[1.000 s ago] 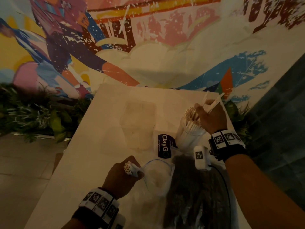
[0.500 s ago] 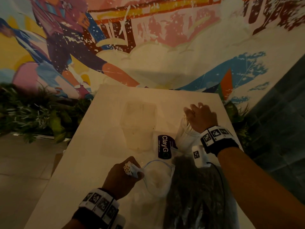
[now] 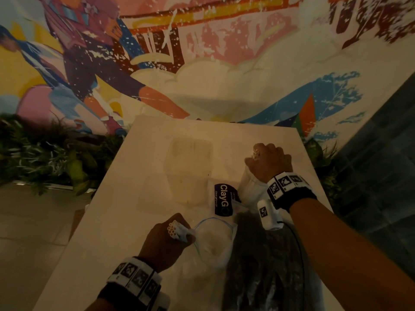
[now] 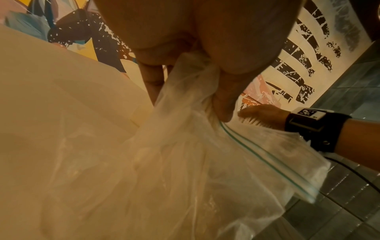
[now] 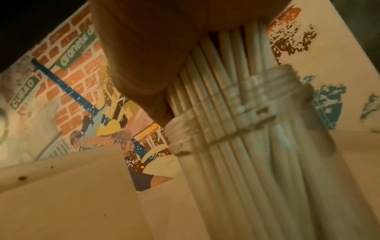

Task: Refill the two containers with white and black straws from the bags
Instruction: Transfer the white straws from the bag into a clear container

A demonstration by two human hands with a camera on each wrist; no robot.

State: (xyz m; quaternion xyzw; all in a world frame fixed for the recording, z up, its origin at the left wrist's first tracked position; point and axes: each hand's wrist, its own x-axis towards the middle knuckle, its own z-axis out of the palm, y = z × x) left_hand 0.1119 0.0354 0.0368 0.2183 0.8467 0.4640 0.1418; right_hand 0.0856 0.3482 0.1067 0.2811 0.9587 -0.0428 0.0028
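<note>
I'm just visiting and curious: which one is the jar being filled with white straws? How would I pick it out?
Start at the pale table below the painted wall. Near its far right corner, under the person's right hand, stands a clear jar with a threaded neck. It is packed with upright white straws, unlike the empty clear container to its left and the dark bag lying in front.

"ClayGo" on dark label [image 3: 223, 199], "CUBAO" on mural sign [image 5: 22, 93]
</note>
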